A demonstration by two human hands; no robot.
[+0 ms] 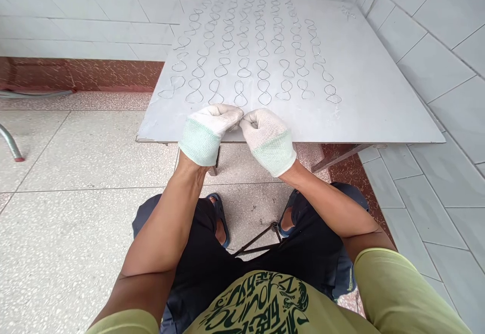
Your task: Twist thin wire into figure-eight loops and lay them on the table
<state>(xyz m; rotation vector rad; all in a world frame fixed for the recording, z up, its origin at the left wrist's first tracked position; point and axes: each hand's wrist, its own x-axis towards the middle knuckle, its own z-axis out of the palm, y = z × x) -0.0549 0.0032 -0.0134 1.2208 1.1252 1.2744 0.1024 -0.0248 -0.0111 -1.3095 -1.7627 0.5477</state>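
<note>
Both hands wear white knit gloves with pale green cuffs and meet at the table's near edge. My left hand is closed in a pinch, palm turned inward. Its fingertips touch those of my right hand, which is pinched shut too. A bit of thin wire shows just below the fingertips; the gloves hide most of it. Just beyond the hands, a figure-eight wire loop lies on the white tabletop. Several more twisted wire loops spread behind it in rough columns.
A small tangle of wire lies in the far right corner of the table. Tiled walls border the table at the back and right. Below, a dark metal stool frame stands between my feet. A curved metal leg rests on the floor at left.
</note>
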